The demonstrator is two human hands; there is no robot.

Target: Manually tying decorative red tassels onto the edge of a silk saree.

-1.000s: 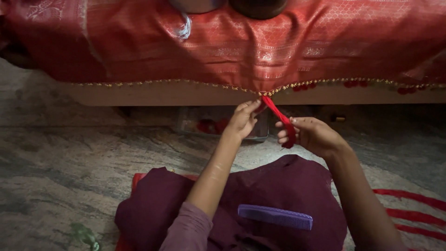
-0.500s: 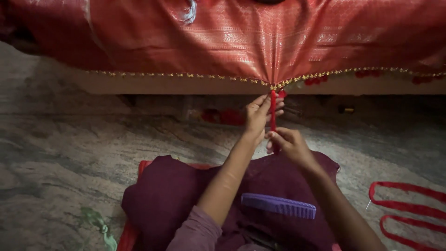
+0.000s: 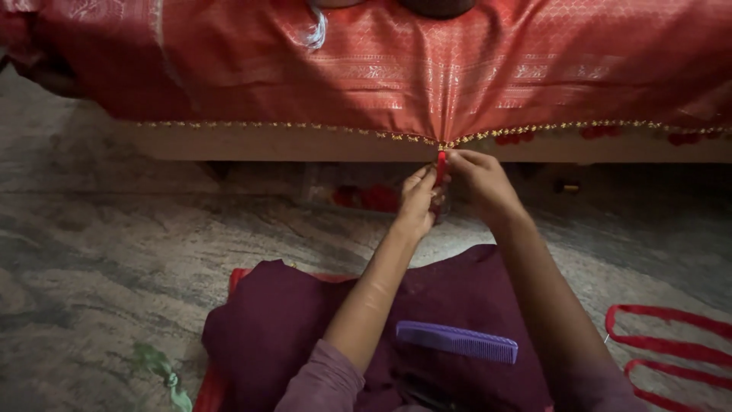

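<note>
I see no labels, signs or screens here — nothing printed or lit anywhere in front of me. The one thing that might count as a package is a clear, boxy container (image 3: 366,194) sitting on the floor in the shadow under the bed edge, just beyond my fingertips. Its walls look transparent and something red shows inside — I cannot tell what, as it is dim and blurred there. Whether it has a lid I cannot make out either.
</note>
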